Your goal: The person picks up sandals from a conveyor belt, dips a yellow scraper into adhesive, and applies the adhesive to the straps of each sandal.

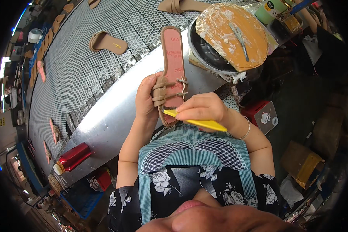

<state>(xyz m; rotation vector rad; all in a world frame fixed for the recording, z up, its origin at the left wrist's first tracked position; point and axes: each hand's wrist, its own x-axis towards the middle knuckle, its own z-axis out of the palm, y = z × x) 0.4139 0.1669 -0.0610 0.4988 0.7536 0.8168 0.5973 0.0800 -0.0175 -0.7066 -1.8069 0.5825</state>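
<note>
While my left hand (145, 101) grips the tan sandal (172, 73) by its straps above the table (116, 112), my right hand (202, 109) pinches a yellow tool (199, 123) at its heel. Work on this sandal looks mid-way; more sandals (107, 42) lie on the mesh belt (73, 73).

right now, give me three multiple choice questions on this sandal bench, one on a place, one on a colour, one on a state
1. Where does the red bottle lie?
A. on the mesh conveyor
B. on the metal ledge, to the person's left
C. on the round lid

2. What colour is the tool in the right hand?
A. yellow
B. green
C. black

3. How is the sandal held?
A. lying flat on the conveyor
B. hanging from a hook
C. gripped in the left hand, insole facing up

Answers: 1 B, the bottle lies on its side on the ledge; 2 A, its blade is bright yellow; 3 C, the left hand's fingers wrap its straps.
</note>
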